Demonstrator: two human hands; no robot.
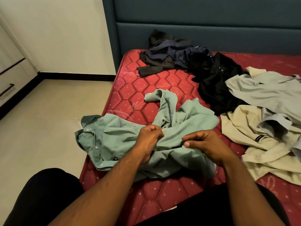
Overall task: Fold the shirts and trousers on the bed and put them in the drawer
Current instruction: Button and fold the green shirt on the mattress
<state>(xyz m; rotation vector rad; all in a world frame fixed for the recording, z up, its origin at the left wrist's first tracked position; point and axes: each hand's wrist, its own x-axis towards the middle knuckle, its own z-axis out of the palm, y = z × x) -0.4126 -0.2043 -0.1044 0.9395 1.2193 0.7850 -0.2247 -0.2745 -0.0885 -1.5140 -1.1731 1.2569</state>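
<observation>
Item one, far left: I see a pale cabinet with a drawer point(9, 82), flat-fronted, with a dark bar handle, standing on a smooth beige floor point(48, 128).

Item two: the bed point(138, 88), a red quilted mattress stitched in hexagons with small pale dots, backed by a padded teal headboard point(203, 22).

Item three: a green shirt point(114, 136), thin woven cloth, buttoned placket and collar at its left end, crumpled across the near corner of the mattress and overhanging the edge. My left hand point(149, 141) grips a bunched fold at its middle, fingers curled into the cloth. My right hand point(206, 144) pinches a ridge of the same shirt just beside it, thumb against fingertips. The two hands are near but apart.

Item four, towards the headboard: a heap of dark garments point(172, 56), navy and black, soft and rumpled.

Item five: a black shirt point(216, 84), spread loose.

Item six, far right: a pale grey shirt point(267, 93) lying partly over a cream shirt point(254, 152) bearing a small dark label.
</observation>
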